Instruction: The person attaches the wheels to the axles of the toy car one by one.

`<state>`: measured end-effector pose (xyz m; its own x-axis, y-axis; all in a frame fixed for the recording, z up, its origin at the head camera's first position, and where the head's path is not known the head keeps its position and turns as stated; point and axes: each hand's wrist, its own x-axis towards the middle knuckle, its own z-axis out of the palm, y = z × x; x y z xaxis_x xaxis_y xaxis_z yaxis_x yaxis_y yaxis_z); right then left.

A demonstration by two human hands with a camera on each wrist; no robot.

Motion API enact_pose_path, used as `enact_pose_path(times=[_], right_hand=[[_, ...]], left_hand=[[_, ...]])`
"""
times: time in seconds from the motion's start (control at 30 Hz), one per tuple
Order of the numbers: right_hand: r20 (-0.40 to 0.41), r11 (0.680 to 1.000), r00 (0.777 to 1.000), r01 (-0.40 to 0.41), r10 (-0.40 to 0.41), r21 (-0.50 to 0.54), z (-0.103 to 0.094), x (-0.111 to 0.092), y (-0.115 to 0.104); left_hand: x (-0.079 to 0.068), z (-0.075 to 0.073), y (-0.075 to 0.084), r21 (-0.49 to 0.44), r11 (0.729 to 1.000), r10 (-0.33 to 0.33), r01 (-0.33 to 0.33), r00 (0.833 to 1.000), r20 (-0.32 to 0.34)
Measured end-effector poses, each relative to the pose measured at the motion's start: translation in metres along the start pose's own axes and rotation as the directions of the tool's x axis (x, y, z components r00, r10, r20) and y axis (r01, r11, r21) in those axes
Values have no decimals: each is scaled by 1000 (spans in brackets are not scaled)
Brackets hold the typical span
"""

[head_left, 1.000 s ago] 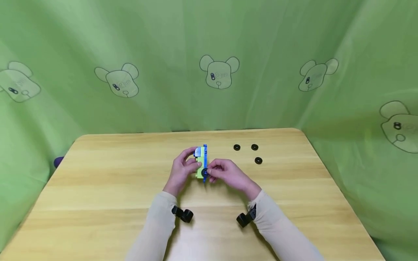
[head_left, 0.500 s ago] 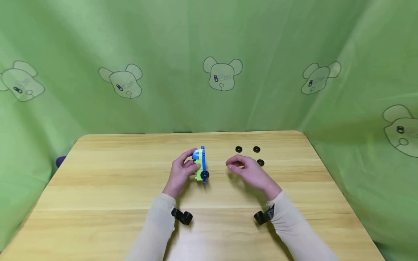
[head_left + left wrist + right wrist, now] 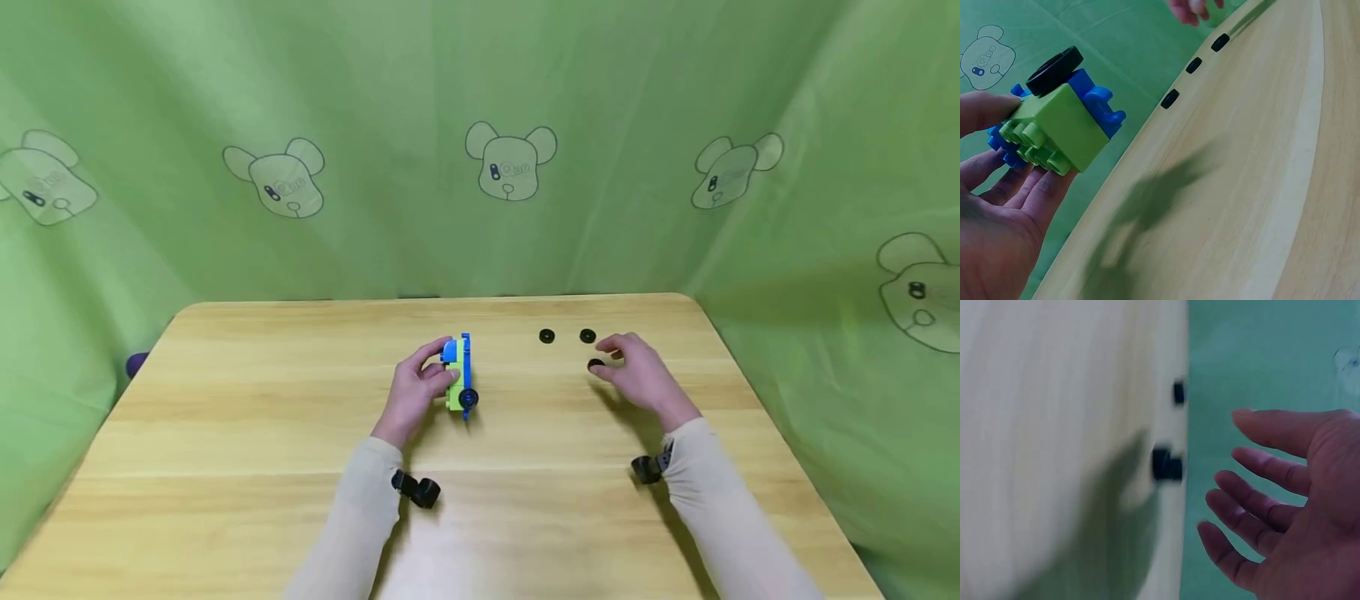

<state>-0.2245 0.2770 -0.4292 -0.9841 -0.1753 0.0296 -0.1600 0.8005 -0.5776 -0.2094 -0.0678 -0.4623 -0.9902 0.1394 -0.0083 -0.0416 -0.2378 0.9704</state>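
Observation:
In the head view my left hand (image 3: 412,392) grips a toy car (image 3: 456,375) of green and blue building blocks, tipped on its side above the table. One black tire (image 3: 468,398) sits on the car's near wheel, facing right; the left wrist view shows this mounted tire (image 3: 1055,70) from close up. My right hand (image 3: 637,371) hovers at the nearest of three loose black tires (image 3: 596,363), thumb and fingers apart. In the right wrist view the right hand (image 3: 1291,494) has nothing between its spread fingers.
Two more loose tires, a left one (image 3: 547,336) and a right one (image 3: 588,336), lie toward the back of the wooden table (image 3: 300,417). A green curtain (image 3: 375,233) with bear-head prints hangs behind it. Something purple (image 3: 137,363) shows past the left edge.
My right hand has let go of the tire on the car and moved right to the loose tires. The left hand still holds the car in nearly the same spot.

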Motion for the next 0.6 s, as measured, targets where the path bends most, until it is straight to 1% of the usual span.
enact_pose_path(times=[0.1, 0.27, 0.4, 0.6], right_hand=[[26, 999, 999, -19, 19, -30, -3, 4, 17], [77, 997, 997, -6, 11, -72, 5, 15, 30], [83, 992, 996, 19, -8, -124, 10, 23, 31], [95, 987, 995, 36, -22, -154, 12, 31, 27]], left_hand=[[2, 2, 1, 7, 1000, 0, 0, 1000, -6], [1, 3, 0, 10, 1000, -10, 10, 1000, 10], [1, 3, -1, 5, 1000, -29, 29, 999, 20], [1, 3, 0, 2, 999, -32, 32, 999, 9]])
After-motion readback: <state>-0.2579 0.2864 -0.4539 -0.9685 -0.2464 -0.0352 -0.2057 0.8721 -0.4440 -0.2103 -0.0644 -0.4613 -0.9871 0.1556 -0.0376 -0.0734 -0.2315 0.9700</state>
